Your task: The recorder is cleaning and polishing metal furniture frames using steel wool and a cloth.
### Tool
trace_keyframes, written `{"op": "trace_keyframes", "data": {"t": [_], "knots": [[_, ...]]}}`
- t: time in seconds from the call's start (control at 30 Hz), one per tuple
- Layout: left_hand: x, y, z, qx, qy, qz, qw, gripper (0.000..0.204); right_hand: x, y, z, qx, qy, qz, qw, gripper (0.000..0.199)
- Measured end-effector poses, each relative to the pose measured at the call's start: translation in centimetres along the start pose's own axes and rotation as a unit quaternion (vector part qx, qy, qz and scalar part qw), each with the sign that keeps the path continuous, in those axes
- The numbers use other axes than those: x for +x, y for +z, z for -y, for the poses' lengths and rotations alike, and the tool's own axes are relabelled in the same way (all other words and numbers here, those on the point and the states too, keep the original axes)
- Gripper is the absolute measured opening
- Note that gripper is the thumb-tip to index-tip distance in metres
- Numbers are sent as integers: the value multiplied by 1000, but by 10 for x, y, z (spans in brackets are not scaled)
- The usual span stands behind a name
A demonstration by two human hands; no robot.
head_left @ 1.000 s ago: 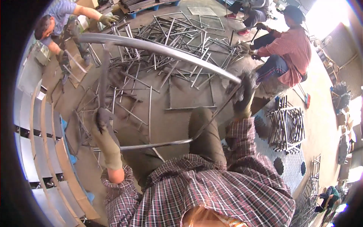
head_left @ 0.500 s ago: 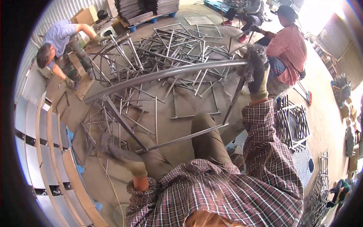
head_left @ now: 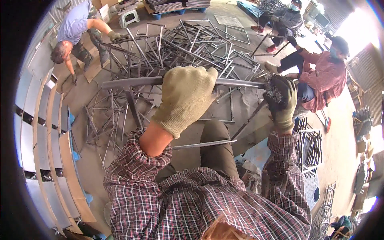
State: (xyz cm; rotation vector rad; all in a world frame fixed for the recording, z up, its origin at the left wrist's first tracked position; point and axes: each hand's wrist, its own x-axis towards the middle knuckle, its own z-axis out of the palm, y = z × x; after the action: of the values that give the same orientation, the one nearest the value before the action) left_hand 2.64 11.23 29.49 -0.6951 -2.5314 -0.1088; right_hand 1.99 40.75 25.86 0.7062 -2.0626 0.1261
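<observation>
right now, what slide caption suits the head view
Left hand gripping a grey metal frame, right hand holding a wiry pad at its corner.

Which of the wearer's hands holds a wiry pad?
The right hand, wiry grey pad in its grasp; the left hand grips the metal bar, no pad showing.

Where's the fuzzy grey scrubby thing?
Right of the middle in the head view: the fuzzy grey pad is in the person's right hand, at the right end of the top bar of the metal frame.
</observation>
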Motion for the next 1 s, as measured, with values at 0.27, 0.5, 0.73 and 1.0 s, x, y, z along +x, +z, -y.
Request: {"op": "trace_keyframes", "data": {"t": [0.27, 0.5, 0.73, 1.0], "knots": [[-15, 3, -19, 0, -4, -15, 1000, 28, -15, 20, -28, 323, 321, 85, 886, 29], [-25, 2, -6, 15, 5, -54, 998, 7, -26, 49, 13, 245, 249, -133, 927, 28], [-32, 10, 1, 58, -6, -68, 996, 7, 6, 47, 26, 315, 378, -34, 870, 35], [-19, 19, -2, 60, -7, -76, 995, 4, -44, 71, -46, 272, 291, -37, 916, 42]]}}
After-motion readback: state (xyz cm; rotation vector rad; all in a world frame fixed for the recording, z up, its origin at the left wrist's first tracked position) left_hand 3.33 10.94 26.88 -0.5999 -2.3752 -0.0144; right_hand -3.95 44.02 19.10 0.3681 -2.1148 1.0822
